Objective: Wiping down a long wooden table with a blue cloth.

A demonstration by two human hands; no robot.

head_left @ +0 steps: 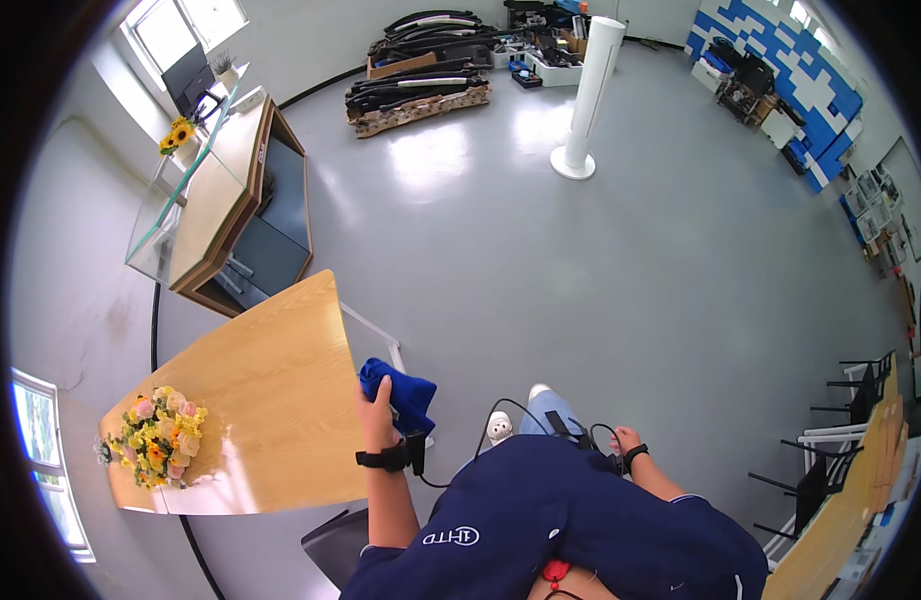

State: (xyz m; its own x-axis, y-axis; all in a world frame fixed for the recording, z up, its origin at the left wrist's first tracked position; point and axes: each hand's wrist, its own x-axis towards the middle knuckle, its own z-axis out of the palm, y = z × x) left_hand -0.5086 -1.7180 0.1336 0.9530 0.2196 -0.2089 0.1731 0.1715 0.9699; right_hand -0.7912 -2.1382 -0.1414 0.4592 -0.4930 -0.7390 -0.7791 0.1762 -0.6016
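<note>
A bunched blue cloth (405,392) is gripped in my left hand (377,412), thumb on top, just off the right edge of the wooden table (270,350). A black strap with a small device circles that wrist. My right hand (626,440) hangs low by my right hip, with a black band on the wrist. Its fingers look loosely curled and are partly hidden, so I cannot make out whether anything is in them. A black cable runs across my front between the two wrists.
Flowers (160,435) stand on the table's left part. Beyond it is a glass-topped wooden counter (220,190). A white column-shaped appliance (588,100) stands on the grey floor, with piled black tubes (420,85) behind. Black chairs (815,485) line another table at the right.
</note>
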